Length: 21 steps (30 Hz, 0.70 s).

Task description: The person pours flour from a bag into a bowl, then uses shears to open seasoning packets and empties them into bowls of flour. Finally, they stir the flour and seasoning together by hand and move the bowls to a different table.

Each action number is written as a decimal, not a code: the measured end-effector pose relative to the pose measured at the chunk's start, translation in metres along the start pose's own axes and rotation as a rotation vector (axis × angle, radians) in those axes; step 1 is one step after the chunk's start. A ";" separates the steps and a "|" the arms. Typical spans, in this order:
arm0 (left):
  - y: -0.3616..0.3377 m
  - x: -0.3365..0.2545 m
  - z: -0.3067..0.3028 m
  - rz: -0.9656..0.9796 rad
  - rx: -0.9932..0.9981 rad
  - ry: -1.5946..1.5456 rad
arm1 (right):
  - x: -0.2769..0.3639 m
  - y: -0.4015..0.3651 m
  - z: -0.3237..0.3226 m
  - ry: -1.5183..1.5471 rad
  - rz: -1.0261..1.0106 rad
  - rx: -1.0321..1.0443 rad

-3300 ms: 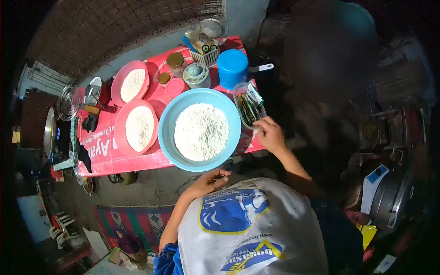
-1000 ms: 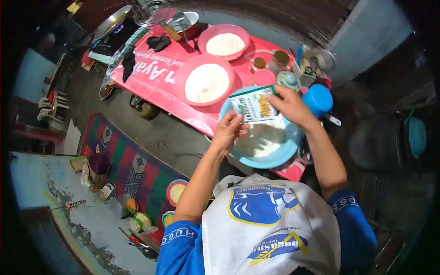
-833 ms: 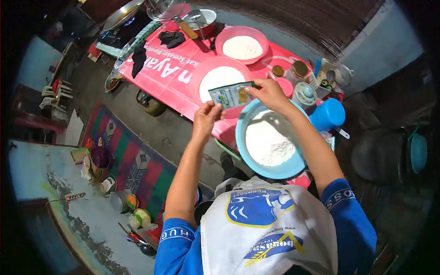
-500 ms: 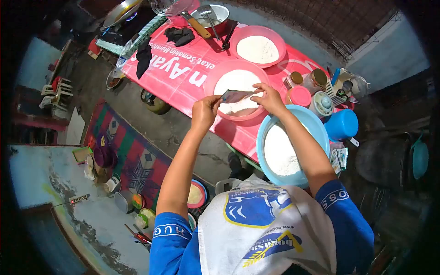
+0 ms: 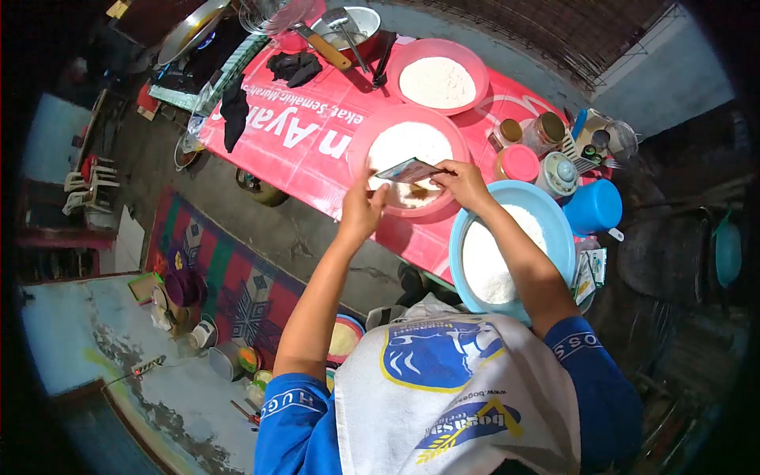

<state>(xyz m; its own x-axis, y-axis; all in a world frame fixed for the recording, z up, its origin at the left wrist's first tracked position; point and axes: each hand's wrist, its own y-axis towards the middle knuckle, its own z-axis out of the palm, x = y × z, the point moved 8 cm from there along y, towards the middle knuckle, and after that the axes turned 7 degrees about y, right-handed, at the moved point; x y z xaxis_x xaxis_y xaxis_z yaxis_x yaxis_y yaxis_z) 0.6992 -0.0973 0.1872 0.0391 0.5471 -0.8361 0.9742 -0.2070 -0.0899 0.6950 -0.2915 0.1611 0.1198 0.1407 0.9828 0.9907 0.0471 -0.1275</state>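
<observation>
A small sachet (image 5: 407, 169) is held tilted over a pink bowl (image 5: 361, 150) of white flour (image 5: 410, 141). My left hand (image 5: 362, 209) pinches its left end between thumb and fingers. At the other end, my right hand (image 5: 465, 185) is closed on the sachet's edge. Brown powder (image 5: 419, 192) lies on the flour just beneath the sachet. Under my right forearm stands a light-blue basin (image 5: 461, 265), also with flour in it. Farther back on the table is a second pink bowl (image 5: 480, 70) of flour.
Lidded jars (image 5: 518, 162) and a blue jug (image 5: 594, 207) stand to the right on the pink-covered table (image 5: 277, 162). A whisk with a wooden handle (image 5: 324, 49), a metal bowl (image 5: 370, 20) and black cloths (image 5: 294, 69) lie at the back. A pan (image 5: 190, 32) sits over a lit stove.
Brown powder now shows on the flour below the sachet. The sachet has tilted, and my left hand has moved slightly down and turned. The whole view has shifted a little.
</observation>
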 end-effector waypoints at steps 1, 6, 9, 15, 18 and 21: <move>-0.006 0.003 0.015 -0.035 0.180 -0.117 | 0.002 -0.001 -0.001 0.005 0.003 -0.014; -0.016 -0.004 0.032 0.098 0.014 -0.273 | -0.009 -0.001 -0.001 -0.014 -0.024 -0.017; -0.017 0.000 0.049 0.014 0.163 -0.319 | -0.004 -0.004 0.001 0.012 -0.014 -0.025; -0.019 -0.015 0.049 -0.016 0.079 -0.384 | -0.011 -0.005 0.003 0.007 -0.014 -0.013; -0.013 -0.002 0.045 -0.011 -0.019 -0.353 | -0.012 -0.007 0.005 -0.039 -0.007 -0.007; -0.020 -0.025 0.063 0.059 0.313 -0.401 | -0.009 -0.009 0.007 -0.013 -0.066 -0.031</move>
<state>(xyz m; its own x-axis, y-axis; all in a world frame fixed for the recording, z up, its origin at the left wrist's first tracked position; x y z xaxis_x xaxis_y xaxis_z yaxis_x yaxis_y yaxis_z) 0.6645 -0.1581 0.1757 -0.0563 0.1860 -0.9809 0.8572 -0.4947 -0.1430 0.6842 -0.2867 0.1529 0.0531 0.1514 0.9870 0.9980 0.0264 -0.0578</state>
